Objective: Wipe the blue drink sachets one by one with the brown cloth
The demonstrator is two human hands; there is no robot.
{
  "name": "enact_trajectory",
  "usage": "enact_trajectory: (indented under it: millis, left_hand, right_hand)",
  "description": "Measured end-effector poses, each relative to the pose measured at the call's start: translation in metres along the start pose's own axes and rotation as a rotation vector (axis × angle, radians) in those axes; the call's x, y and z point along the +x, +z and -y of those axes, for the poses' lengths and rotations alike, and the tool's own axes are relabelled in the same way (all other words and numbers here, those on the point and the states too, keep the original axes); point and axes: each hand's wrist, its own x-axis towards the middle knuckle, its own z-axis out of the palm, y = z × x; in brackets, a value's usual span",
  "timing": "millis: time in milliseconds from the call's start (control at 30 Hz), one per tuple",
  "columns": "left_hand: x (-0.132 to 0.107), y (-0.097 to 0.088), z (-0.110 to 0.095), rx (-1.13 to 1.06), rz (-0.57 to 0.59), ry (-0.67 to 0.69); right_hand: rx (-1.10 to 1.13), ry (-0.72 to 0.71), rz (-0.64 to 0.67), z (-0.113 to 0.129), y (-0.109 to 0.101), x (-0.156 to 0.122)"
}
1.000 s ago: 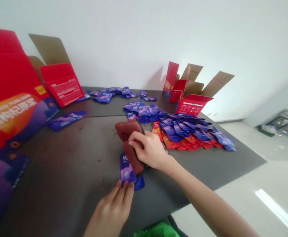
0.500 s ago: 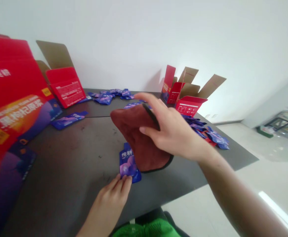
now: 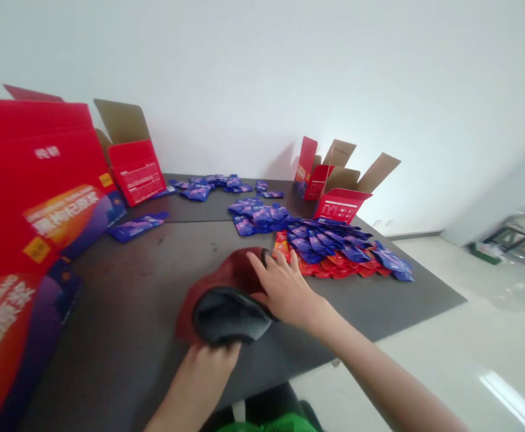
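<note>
My right hand (image 3: 284, 287) grips a reddish-brown cloth (image 3: 219, 273) by its right side, thumb and fingers around the black edging. The cloth is low over the table and bulges; its grey inner side faces me. My left hand (image 3: 210, 363) lies at the cloth's near edge, its fingers hidden under it. The blue pouch that lay flat by my left fingers is covered by the cloth now.
Tall red boxes (image 3: 32, 156) stand close on the left. Flat blue pouches (image 3: 260, 216) lie around the dark table (image 3: 136, 288), with a large heap of blue and red pouches (image 3: 334, 246) at right. Open red cartons (image 3: 341, 204) stand behind that heap.
My right hand has brought the cloth down and left over the blue pouch, turning its grey side towards me. My left hand has stayed nearly in place, its fingers now covered.
</note>
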Motion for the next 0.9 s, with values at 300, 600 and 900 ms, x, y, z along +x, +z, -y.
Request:
enact_trajectory:
  millis: [300,600,900]
  left_hand:
    - [0.001,0.004,-0.001,0.060,-0.040,0.033]
    - [0.000,-0.006,-0.003,0.077,-0.078,0.083]
    - [0.003,-0.009,-0.007,0.200,-0.076,0.178]
  right_hand:
    - [0.112,-0.373,0.042,-0.011,0.020,0.013]
    - [-0.037,-0.392,0.123,-0.006,0.060,-0.020]
    - [-0.039,-0.296,0.052,-0.035,0.082,0.047]
